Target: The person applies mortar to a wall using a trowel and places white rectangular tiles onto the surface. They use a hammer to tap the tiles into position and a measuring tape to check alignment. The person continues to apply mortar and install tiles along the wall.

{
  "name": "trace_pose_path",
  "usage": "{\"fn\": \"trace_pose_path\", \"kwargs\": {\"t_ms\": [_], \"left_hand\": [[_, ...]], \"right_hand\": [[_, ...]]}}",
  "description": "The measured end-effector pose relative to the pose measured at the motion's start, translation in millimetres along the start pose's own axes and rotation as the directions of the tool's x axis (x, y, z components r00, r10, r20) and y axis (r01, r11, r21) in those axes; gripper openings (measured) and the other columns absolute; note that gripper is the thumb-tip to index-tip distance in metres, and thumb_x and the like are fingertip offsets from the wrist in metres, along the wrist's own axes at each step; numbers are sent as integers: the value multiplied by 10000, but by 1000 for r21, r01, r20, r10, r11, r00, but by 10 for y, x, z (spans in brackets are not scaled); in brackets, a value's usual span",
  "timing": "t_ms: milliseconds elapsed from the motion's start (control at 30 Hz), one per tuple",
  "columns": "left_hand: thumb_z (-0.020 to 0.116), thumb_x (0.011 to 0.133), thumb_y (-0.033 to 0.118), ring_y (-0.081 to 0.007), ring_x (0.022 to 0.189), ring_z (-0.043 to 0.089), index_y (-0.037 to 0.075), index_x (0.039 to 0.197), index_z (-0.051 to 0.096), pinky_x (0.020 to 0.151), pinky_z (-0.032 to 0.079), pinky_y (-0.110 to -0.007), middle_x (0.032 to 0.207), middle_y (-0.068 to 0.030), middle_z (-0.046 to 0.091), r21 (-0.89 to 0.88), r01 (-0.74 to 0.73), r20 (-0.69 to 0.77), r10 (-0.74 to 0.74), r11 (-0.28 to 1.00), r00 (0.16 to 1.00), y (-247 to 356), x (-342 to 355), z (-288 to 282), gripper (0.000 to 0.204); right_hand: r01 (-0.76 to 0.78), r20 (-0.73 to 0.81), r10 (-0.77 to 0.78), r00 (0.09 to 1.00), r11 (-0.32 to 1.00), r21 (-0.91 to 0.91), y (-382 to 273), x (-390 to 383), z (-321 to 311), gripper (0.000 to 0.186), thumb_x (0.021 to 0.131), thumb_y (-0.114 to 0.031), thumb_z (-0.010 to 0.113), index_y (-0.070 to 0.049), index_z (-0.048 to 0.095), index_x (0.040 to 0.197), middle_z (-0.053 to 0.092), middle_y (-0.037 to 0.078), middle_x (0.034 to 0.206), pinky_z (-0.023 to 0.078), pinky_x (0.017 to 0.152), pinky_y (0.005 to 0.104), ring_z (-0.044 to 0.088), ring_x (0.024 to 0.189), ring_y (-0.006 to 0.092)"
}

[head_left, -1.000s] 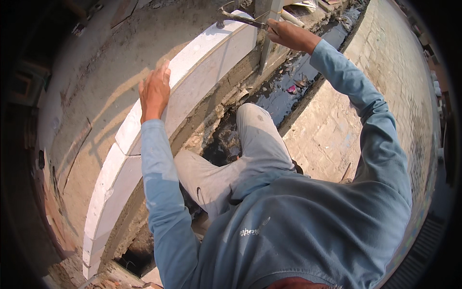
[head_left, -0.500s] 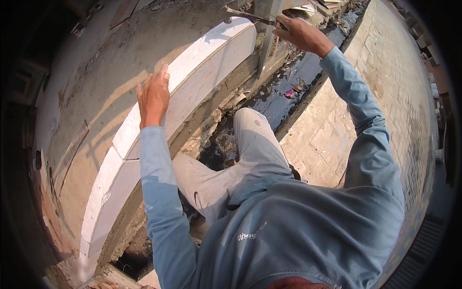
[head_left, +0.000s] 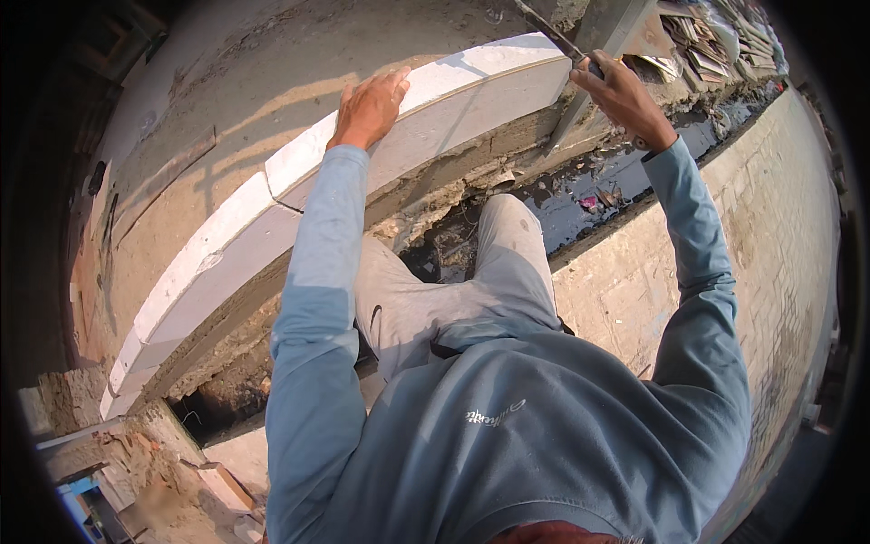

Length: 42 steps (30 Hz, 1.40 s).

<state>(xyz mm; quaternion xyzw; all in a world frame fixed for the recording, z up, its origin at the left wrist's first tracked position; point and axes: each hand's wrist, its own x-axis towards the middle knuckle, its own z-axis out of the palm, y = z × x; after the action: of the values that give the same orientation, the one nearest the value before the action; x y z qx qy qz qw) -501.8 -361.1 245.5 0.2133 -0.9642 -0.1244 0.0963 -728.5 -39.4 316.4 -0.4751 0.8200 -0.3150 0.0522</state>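
Note:
My left hand (head_left: 370, 109) lies open on the top edge of a long white kerb block (head_left: 489, 62), its fingers stretched over the far side. Up near the far right end of that block, my right hand (head_left: 621, 95) is wrapped around the dark grip of a hammer (head_left: 555, 33). Its thin metal shaft slants to the upper left, and its head is cut off by the picture's edge. A second white kerb block (head_left: 217, 243) continues the row nearer to me, with a narrow dark joint between the two.
A ditch of dark water (head_left: 616, 214) with litter runs beneath my legs. A slanting post (head_left: 625, 23) stands by the block's far end, and stacked flat pieces (head_left: 711, 45) lie beyond. Brick paving (head_left: 725, 236) borders the right; bare dirt (head_left: 236, 109) lies left, with a thin strip (head_left: 168, 177).
The view has turned, so the kerb row and both hands appear farther right. The hammer's shaft now slants more steeply upward, and its head has left the picture. My left hand stays on the block.

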Motion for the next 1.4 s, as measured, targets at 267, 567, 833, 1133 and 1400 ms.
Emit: {"fn": "trace_pose_path", "kwargs": {"t_ms": [267, 567, 833, 1133, 1400], "left_hand": [[555, 988, 501, -343, 1218, 620, 217, 1351, 658, 1085, 439, -408, 1299, -186, 669, -276, 189, -13, -201, 942, 980, -1235, -890, -729, 472], [514, 998, 530, -342, 1208, 625, 118, 1336, 661, 1070, 435, -401, 1281, -206, 674, -222, 302, -39, -318, 927, 947, -1405, -1217, -579, 553], [448, 1009, 581, -393, 1409, 433, 134, 1391, 619, 1184, 311, -435, 1512, -238, 472, -1, 230, -125, -228, 973, 966, -1614, -1252, -467, 612], [434, 1034, 506, -326, 1402, 456, 235, 1349, 658, 1174, 291, -482, 1436, -141, 582, -14, 190, -153, -190, 982, 970, -1546, -1306, -512, 472], [517, 1002, 483, -311, 1345, 522, 174, 1403, 602, 1183, 310, -508, 1451, -121, 571, 81, 173, -101, -164, 982, 981, -1010, -1010, -599, 513]], "right_hand": [[309, -264, -187, 946, 761, 570, -1013, -150, 171, 280, 1044, -347, 592, -78, 551, 979, 422, -53, 635, 344, 424, 201, 405, 492, 29], [477, 300, -427, 853, 872, -114, -996, 361, 1530, 270, 1056, -295, 548, -38, 464, 1063, 600, 160, 732, 467, 612, 440, 589, 617, 308], [456, 56, -453, 890, 887, -72, -1475, 285, 1477, 296, 1057, -346, 525, -51, 510, 1075, 691, 197, 798, 562, 601, 446, 702, 721, 379], [471, 255, -420, 871, 861, -193, -1552, 246, 1641, 285, 1049, -334, 516, -54, 520, 1102, 697, 220, 838, 556, 670, 523, 699, 771, 419], [300, 85, -309, 947, 948, 102, -1198, 3, 1290, 474, 1041, -492, 526, -21, 557, 1000, 488, 53, 617, 424, 478, 353, 527, 538, 190]]}}
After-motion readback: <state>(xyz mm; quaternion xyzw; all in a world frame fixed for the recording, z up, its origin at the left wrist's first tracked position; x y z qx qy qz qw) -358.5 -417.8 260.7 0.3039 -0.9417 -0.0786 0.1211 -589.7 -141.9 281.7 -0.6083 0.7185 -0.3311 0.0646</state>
